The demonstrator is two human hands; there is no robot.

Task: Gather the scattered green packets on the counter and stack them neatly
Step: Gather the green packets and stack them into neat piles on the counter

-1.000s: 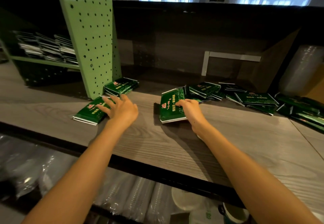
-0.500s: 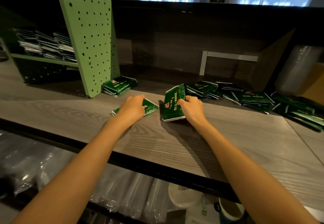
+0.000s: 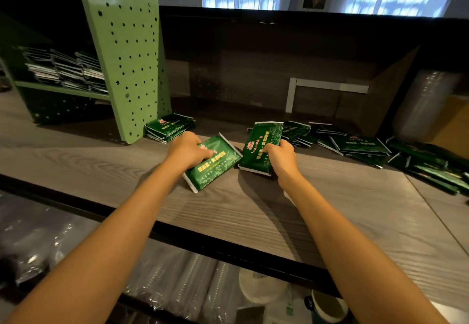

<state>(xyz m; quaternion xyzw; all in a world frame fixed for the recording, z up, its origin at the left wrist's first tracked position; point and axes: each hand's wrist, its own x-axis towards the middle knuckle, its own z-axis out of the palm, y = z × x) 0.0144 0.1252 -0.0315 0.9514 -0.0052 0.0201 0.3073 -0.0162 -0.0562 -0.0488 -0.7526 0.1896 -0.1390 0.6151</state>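
Observation:
My left hand (image 3: 189, 150) grips a small bundle of green packets (image 3: 214, 169), tilted and just above the wooden counter (image 3: 330, 217). Right beside it, my right hand (image 3: 279, 156) grips a second bundle of green packets (image 3: 261, 148) standing on its lower edge on the counter. The two bundles sit a short gap apart. A neat stack of green packets (image 3: 168, 127) lies against the green pegboard shelf. Several loose green packets (image 3: 360, 144) lie scattered along the back right of the counter.
A green perforated shelf unit (image 3: 127, 52) stands at the left with dark stacked packets on its shelf (image 3: 63, 70). A dark back wall (image 3: 253, 57) closes the counter. Below the front edge are plastic-wrapped cups (image 3: 165, 285) and a green mug (image 3: 327, 308).
My left hand has carried its packets from the far left of the counter rightwards, up beside the right hand's bundle. The right hand has tipped its bundle more upright.

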